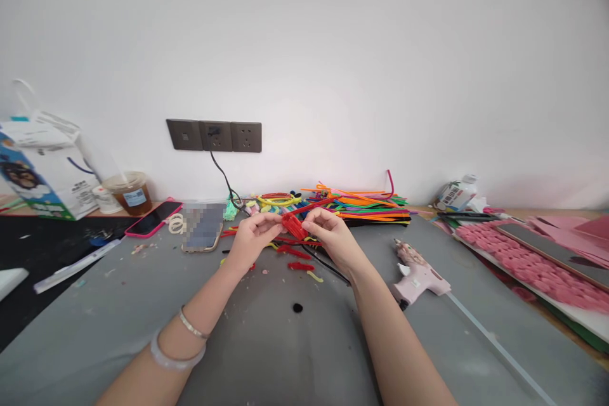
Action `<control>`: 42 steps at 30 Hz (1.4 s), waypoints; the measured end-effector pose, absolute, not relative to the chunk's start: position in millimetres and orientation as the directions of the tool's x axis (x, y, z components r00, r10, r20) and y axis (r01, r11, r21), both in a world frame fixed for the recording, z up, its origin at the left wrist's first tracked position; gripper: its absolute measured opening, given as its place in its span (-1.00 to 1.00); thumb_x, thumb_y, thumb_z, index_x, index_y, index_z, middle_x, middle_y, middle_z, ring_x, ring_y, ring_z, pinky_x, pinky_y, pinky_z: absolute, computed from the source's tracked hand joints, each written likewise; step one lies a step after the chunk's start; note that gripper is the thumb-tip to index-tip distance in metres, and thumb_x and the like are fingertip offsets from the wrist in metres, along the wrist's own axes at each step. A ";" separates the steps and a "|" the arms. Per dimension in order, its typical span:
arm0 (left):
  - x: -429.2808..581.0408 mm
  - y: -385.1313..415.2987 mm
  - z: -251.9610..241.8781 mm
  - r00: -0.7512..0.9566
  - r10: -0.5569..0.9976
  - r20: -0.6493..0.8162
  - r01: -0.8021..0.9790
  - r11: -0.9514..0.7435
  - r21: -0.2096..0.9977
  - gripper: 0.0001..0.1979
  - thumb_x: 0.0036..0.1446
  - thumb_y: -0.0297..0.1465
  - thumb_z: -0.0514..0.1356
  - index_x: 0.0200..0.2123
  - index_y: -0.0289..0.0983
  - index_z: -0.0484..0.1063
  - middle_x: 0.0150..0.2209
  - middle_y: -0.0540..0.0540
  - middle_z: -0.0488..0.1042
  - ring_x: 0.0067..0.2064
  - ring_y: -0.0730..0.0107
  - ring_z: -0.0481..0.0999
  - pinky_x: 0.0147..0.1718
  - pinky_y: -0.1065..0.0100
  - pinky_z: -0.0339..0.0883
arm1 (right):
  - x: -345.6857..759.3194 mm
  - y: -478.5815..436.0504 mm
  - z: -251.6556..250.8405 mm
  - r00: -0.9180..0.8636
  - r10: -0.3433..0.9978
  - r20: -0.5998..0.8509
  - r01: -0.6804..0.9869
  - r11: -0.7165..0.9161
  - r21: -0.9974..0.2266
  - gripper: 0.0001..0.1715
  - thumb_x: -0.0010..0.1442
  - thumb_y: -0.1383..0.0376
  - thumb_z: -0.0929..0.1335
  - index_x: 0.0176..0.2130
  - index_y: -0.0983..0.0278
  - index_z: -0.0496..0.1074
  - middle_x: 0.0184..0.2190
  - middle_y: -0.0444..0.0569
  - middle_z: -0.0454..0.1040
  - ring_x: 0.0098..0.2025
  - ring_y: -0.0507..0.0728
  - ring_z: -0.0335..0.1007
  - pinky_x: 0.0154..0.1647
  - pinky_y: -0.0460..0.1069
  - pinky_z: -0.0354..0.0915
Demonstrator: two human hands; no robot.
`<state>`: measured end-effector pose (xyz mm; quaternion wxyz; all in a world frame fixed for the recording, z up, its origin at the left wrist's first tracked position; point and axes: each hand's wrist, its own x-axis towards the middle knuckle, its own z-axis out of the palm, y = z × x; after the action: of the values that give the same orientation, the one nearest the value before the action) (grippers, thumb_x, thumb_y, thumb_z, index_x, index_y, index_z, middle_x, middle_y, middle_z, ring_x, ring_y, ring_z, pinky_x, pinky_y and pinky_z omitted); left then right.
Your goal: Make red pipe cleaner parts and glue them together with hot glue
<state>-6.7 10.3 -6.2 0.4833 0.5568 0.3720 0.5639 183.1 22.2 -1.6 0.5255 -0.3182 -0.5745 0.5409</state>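
Nearest, bare forearms (212, 298) set wide over a matte grey surface (247, 355), likely to leave the middle unobstructed. Far left, a clear plastic cup of brown drink (136, 196) beside a black phone in a bright pink case (155, 219), presumably parked away from elbows. Centrally, left hand (252, 238) with thumb and fingertips pinched on the left end of a compact red fuzzy bundle (295, 226), right hand (330, 235) pinched on its opposite end, probably for steadiness. Just behind, a heap of multicoloured fuzzy stems (366, 203), within easy reach. Farther right, a pale pink glue gun (421, 276) laid down, nozzle towards the wall, perhaps for safety.
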 end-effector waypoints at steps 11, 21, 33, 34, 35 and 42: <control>-1.8 8.4 -6.8 0.124 0.955 0.270 -0.185 -0.245 0.952 -0.64 0.04 -0.29 0.37 -0.08 -0.26 0.51 -0.03 -0.20 0.59 -0.07 0.21 0.59 -0.18 0.28 0.55 | 176.2 21.9 -1.0 -0.178 0.950 0.258 -0.163 0.230 -0.959 -0.58 -0.05 0.04 0.56 -0.47 0.23 0.38 -0.51 -0.19 0.33 -0.45 0.03 0.19 -0.39 -0.03 0.15; -4.6 10.1 -5.4 0.116 0.955 0.274 -0.082 -0.266 0.961 -0.68 0.02 -0.30 0.35 -0.14 -0.25 0.50 -0.18 -0.13 0.54 -0.22 0.29 0.54 -0.36 0.34 0.53 | 173.6 19.3 1.0 -0.186 0.948 0.258 -0.121 0.238 -0.964 -0.57 -0.07 0.02 0.55 -0.48 0.24 0.39 -0.52 -0.17 0.36 -0.44 0.05 0.25 -0.36 -0.02 0.23; -5.0 10.3 -1.2 0.005 0.974 0.228 -0.176 -0.223 0.959 -0.69 -0.04 -0.29 0.38 -0.24 -0.26 0.42 -0.24 -0.02 0.38 -0.34 0.48 0.44 -0.39 0.41 0.53 | 183.9 27.3 -0.5 0.037 0.943 0.330 -0.232 0.329 -0.915 -0.63 0.10 -0.04 0.43 -0.36 0.21 0.55 -0.55 -0.18 0.26 -0.46 0.05 0.12 -0.35 -0.02 0.15; -5.0 10.4 -1.1 0.002 0.975 0.224 -0.182 -0.220 0.958 -0.68 -0.05 -0.29 0.39 -0.24 -0.26 0.42 -0.24 -0.02 0.38 -0.34 0.48 0.44 -0.39 0.40 0.53 | 184.3 27.5 -0.3 0.038 0.945 0.325 -0.245 0.325 -0.914 -0.62 0.09 -0.04 0.44 -0.37 0.21 0.55 -0.55 -0.17 0.26 -0.46 0.05 0.11 -0.36 -0.02 0.14; -4.9 10.5 -1.0 0.001 0.975 0.223 -0.187 -0.219 0.958 -0.68 -0.05 -0.29 0.39 -0.24 -0.26 0.43 -0.24 -0.02 0.39 -0.34 0.48 0.44 -0.38 0.40 0.54 | 184.4 27.4 -0.1 0.034 0.946 0.323 -0.250 0.321 -0.914 -0.62 0.08 -0.04 0.44 -0.38 0.22 0.56 -0.56 -0.17 0.26 -0.46 0.05 0.11 -0.36 -0.02 0.14; -5.0 11.6 -3.0 -0.002 0.976 0.217 -0.213 -0.212 0.954 -0.69 -0.03 -0.29 0.38 -0.22 -0.27 0.43 -0.26 -0.02 0.43 -0.30 0.45 0.45 -0.36 0.39 0.55 | 184.1 25.7 1.7 0.018 0.956 0.294 -0.226 0.290 -0.930 -0.71 -0.06 0.04 0.53 -0.48 0.21 0.60 -0.57 -0.15 0.37 -0.43 0.07 0.21 -0.29 0.01 0.19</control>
<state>-5.0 11.6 -3.0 0.4987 0.5003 0.3812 0.5964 184.1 25.7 1.7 0.6183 -0.3556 -0.5127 0.4779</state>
